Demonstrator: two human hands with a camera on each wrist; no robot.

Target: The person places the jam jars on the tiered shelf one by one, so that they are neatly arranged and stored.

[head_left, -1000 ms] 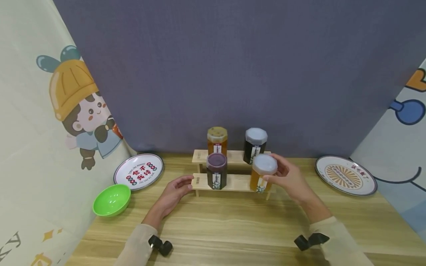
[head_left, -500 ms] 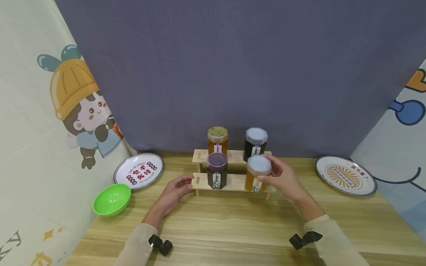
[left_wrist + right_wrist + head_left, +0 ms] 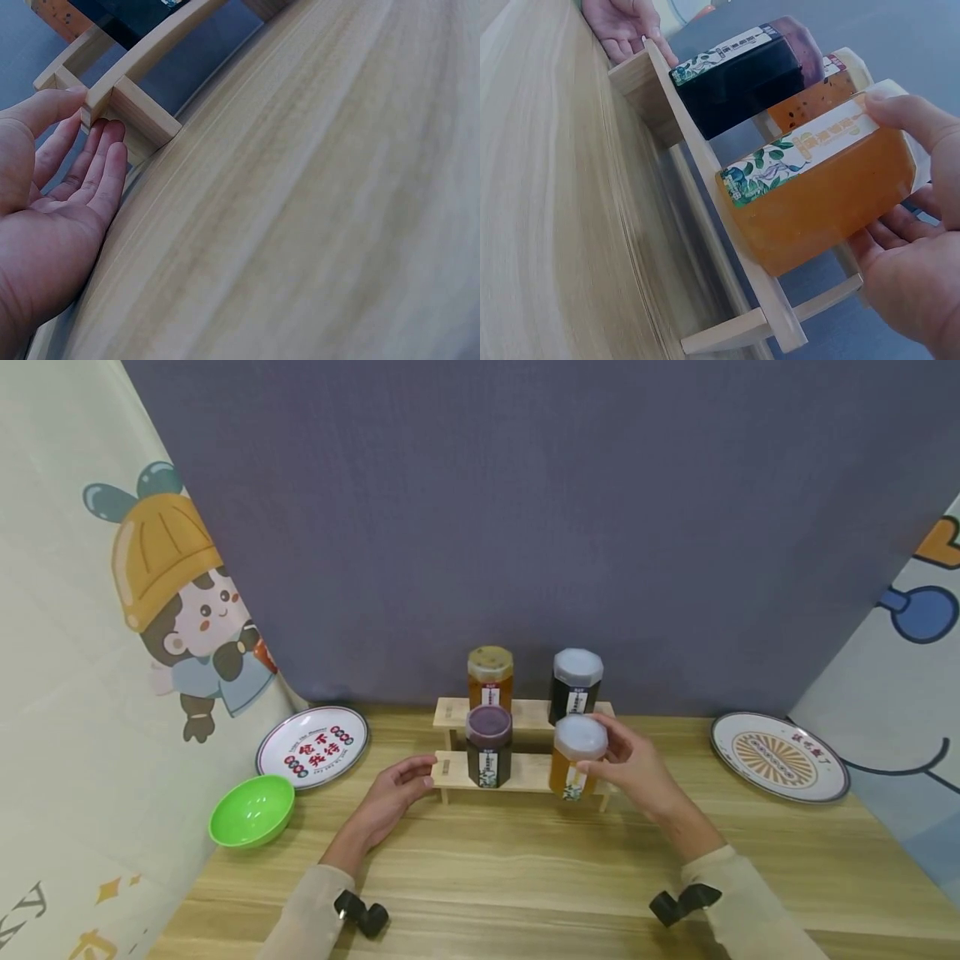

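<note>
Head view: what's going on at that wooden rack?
A person's right hand has a grip on an amber jar at the right end of the lower step of the wooden rack; whether it rests fully on the step is unclear. The left hand touches the rack's left end. Three other jars stand on the rack: a purple-lidded jar on the lower step and two on the upper step.

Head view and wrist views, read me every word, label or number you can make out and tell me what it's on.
Left plate: red Chinese characters, too small to read surely.
Right plate: small characters along the rim, unreadable.
Orange jar, held in the right hand: leaf-print label, lettering blurred.
Dark jar: label text blurred.
Back jars: labels too small.
</note>
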